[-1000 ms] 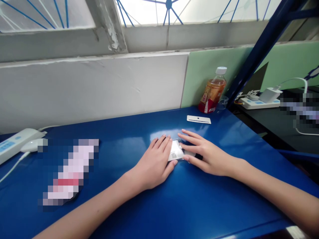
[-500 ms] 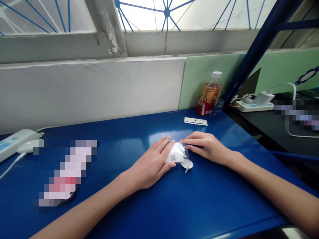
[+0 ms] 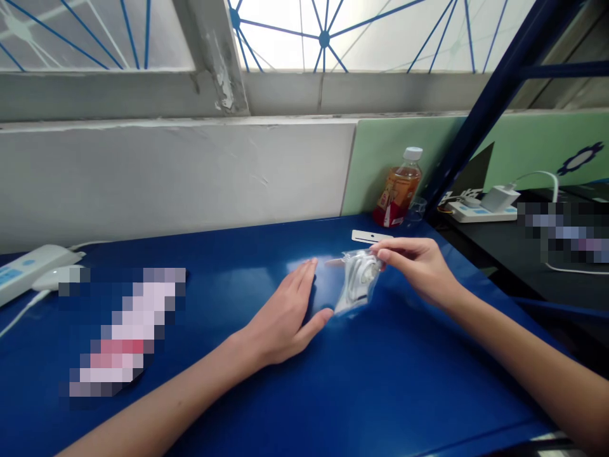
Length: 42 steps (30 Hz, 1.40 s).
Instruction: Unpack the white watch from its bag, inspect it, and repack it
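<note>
My right hand (image 3: pixel 421 270) pinches the top edge of a small clear plastic bag (image 3: pixel 356 284) with a white part inside, holding it just above the blue table (image 3: pixel 333 387). The bag hangs tilted, its lower end near the tabletop. My left hand (image 3: pixel 288 317) lies flat on the table just left of the bag, fingers stretched out, thumb close to the bag's bottom corner and holding nothing.
A flat white strip (image 3: pixel 371 237) lies behind the bag. An orange drink bottle (image 3: pixel 398 189) stands at the back by a green panel. A white power strip (image 3: pixel 21 271) lies far left, another (image 3: pixel 480 209) on the black desk at right. A blurred patch (image 3: pixel 124 330) sits left.
My right hand has closed on the bag and lifted it up and to the right off the table. My left hand has let go of it and stays flat on the table.
</note>
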### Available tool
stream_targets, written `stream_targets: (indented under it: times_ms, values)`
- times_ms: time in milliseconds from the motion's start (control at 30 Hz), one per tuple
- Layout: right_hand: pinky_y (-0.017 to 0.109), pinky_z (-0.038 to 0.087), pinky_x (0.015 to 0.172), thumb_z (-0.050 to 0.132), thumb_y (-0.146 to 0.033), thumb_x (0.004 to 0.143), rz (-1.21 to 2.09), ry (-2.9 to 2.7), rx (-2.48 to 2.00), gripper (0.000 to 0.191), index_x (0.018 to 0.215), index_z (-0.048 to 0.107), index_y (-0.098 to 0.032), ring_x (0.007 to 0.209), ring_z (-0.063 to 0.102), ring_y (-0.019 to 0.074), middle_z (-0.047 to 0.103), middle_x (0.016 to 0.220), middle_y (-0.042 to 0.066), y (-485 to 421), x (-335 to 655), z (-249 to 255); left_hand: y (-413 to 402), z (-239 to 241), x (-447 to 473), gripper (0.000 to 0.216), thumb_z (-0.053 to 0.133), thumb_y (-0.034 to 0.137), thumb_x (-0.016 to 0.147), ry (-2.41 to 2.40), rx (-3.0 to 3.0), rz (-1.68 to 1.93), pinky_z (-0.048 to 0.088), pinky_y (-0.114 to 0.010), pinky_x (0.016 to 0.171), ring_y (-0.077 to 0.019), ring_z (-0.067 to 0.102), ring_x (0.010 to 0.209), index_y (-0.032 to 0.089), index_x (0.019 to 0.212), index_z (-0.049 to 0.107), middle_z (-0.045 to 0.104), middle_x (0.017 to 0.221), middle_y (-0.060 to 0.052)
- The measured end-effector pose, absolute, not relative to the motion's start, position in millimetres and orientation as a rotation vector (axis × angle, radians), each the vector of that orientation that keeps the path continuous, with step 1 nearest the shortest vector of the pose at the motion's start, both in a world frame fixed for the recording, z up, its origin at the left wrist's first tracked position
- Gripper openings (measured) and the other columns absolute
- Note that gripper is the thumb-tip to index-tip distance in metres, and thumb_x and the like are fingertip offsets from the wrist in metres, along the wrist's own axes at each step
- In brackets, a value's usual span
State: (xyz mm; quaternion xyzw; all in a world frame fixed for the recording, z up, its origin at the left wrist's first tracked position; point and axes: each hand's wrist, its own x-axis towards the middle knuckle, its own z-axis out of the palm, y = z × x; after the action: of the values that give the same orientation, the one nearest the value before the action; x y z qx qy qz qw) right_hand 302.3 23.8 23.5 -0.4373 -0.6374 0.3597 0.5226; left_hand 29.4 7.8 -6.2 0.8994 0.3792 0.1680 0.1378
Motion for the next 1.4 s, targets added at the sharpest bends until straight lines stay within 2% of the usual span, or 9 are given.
stream_targets:
  times_ms: [167, 367, 433, 533, 633, 767, 967, 1200, 1400]
  values:
    - [0.033, 0.059, 0.061, 0.076, -0.041, 0.078, 1.049, -1.525, -1.161, 0.026, 0.090, 0.079, -0.018, 0.067, 0.069, 0.0194, 0.078, 0.083, 0.007, 28, 295, 13, 6, -4, 29, 0.101, 0.059, 0.049, 0.089, 1.107, 2.595, 0.583, 0.034, -0.055, 0.114, -0.0361, 0.020, 0.149, 0.019, 0.156, -0.010, 0.013, 0.163, -0.019]
    - [0.042, 0.062, 0.083, 0.070, -0.039, 0.084, 1.275, -1.580, -1.093, 0.035, 0.113, 0.071, -0.019, 0.093, 0.074, 0.0252, 0.078, 0.102, 0.009, 25, 286, 0, 6, 0, 32, 0.109, 0.074, 0.048, 0.077, 0.962, 2.665, 0.553, 0.031, -0.053, 0.117, -0.0365, 0.022, 0.148, 0.022, 0.157, 0.004, 0.021, 0.162, -0.016]
    - [0.045, 0.059, 0.090, 0.067, -0.036, 0.087, 1.209, -1.700, -1.072, 0.036, 0.119, 0.067, -0.019, 0.103, 0.072, 0.0268, 0.075, 0.112, 0.011, 23, 286, -2, 6, 1, 33, 0.105, 0.074, 0.048, 0.077, 0.978, 2.636, 0.508, 0.032, -0.053, 0.117, -0.0369, 0.025, 0.147, 0.019, 0.157, 0.011, 0.030, 0.158, -0.017]
    - [0.050, 0.048, 0.105, 0.064, -0.034, 0.089, 0.768, -2.055, -1.083, 0.037, 0.123, 0.066, -0.019, 0.125, 0.059, 0.0304, 0.063, 0.135, 0.015, 20, 290, -2, 7, 1, 33, 0.097, 0.072, 0.052, 0.077, 1.003, 2.605, 0.468, 0.035, -0.054, 0.114, -0.0384, 0.031, 0.144, 0.016, 0.154, 0.024, 0.037, 0.154, -0.019]
    - [0.055, 0.036, 0.113, 0.071, -0.044, 0.083, 0.471, -2.416, -1.022, 0.069, 0.143, 0.050, -0.017, 0.143, 0.037, 0.0351, 0.043, 0.153, 0.018, 17, 296, 1, 9, 2, 32, 0.093, 0.070, 0.054, 0.079, 1.011, 2.632, 0.417, 0.032, -0.053, 0.116, -0.0382, 0.029, 0.145, 0.013, 0.152, 0.030, 0.035, 0.155, -0.021]
    - [0.056, 0.033, 0.115, 0.072, -0.061, 0.076, 0.483, -2.616, -1.002, 0.103, 0.155, 0.028, -0.012, 0.147, 0.025, 0.0369, 0.032, 0.158, 0.022, 16, 302, 3, 14, 2, 29, 0.097, 0.061, 0.067, 0.081, 1.037, 2.671, 0.315, 0.022, -0.058, 0.118, -0.0390, 0.019, 0.148, 0.014, 0.154, 0.026, 0.028, 0.159, -0.020]
    - [0.053, 0.032, 0.116, 0.073, -0.065, 0.072, 0.509, -2.610, -1.022, 0.111, 0.157, 0.023, -0.013, 0.148, 0.022, 0.0364, 0.030, 0.159, 0.021, 16, 304, -1, 16, -1, 27, 0.101, 0.054, 0.078, 0.079, 1.199, 2.696, 0.266, 0.011, -0.068, 0.115, -0.0457, 0.002, 0.148, 0.016, 0.154, 0.030, 0.031, 0.158, -0.019]
    - [0.053, 0.031, 0.116, 0.071, -0.066, 0.074, 0.508, -2.611, -1.095, 0.112, 0.157, 0.019, -0.011, 0.149, 0.020, 0.0374, 0.026, 0.160, 0.022, 17, 304, -4, 16, -2, 27, 0.100, 0.054, 0.072, 0.084, 1.045, 2.714, 0.316, 0.012, -0.053, 0.121, -0.0351, 0.016, 0.150, 0.013, 0.157, 0.018, 0.024, 0.161, -0.018]
    - [0.056, 0.031, 0.116, 0.065, -0.067, 0.079, 0.505, -2.658, -1.122, 0.110, 0.157, 0.015, -0.008, 0.149, 0.016, 0.0371, 0.022, 0.161, 0.023, 17, 304, -1, 17, -3, 26, 0.102, 0.053, 0.074, 0.083, 1.043, 2.676, 0.306, 0.020, -0.051, 0.120, -0.0347, 0.023, 0.148, 0.011, 0.156, 0.021, 0.026, 0.160, -0.019]
